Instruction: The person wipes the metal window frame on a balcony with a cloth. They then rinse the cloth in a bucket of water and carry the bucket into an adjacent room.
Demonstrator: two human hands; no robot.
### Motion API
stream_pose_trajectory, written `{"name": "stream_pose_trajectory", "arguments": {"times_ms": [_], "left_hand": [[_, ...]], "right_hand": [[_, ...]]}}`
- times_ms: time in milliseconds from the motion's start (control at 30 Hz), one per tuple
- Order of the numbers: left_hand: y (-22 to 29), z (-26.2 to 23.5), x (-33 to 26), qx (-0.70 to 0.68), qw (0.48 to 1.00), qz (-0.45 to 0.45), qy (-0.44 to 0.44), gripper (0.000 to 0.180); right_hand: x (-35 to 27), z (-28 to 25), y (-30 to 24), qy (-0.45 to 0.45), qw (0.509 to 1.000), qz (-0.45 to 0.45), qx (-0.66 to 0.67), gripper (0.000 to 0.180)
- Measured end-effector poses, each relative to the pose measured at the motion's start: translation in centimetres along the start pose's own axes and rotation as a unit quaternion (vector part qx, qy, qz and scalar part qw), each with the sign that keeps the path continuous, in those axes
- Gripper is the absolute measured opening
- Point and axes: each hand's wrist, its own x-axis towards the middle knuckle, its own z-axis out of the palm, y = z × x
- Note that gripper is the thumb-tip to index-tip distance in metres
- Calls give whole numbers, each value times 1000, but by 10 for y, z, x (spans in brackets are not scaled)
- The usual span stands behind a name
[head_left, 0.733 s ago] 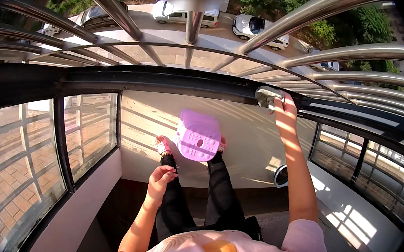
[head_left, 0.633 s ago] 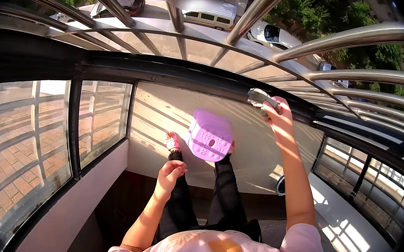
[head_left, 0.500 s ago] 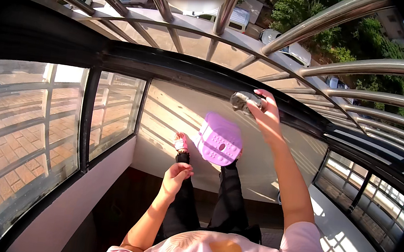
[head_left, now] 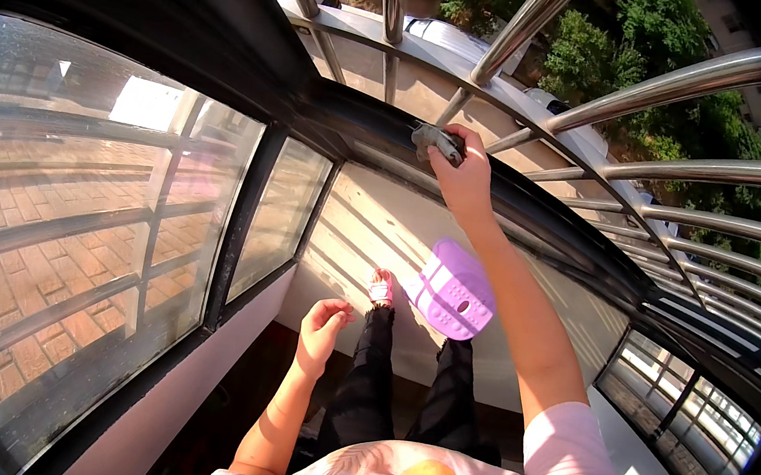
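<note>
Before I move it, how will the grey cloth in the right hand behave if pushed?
The grey cloth is probably floppy: it bunches into irregular folds in the right hand. It looks light, being a small wad in a one-handed grip. Pushed, it would likely crumple rather than roll, given its uneven shape.

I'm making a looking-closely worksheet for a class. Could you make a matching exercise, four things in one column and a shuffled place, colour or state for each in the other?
Things:
1. Cloth
2. Left hand
3. Stool
4. Metal bars

Descriptions:
A. Purple
B. Beyond the dark frame, on its outer side
C. Held in the right hand
D. Fingers curled, apart from the cloth

Right pairs: 1-C, 2-D, 3-A, 4-B
</note>
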Motion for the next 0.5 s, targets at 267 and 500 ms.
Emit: {"name": "stream_pose_trajectory", "arguments": {"times_ms": [267,500], "left_hand": [[2,-20,-4,-9,999,-38,21,14],[7,-38,-12,-9,995,-68,68,15]], "right_hand": [[43,123,-12,-19,928,-354,-114,29],[46,193,19,35,868,-388,-308,28]]}}
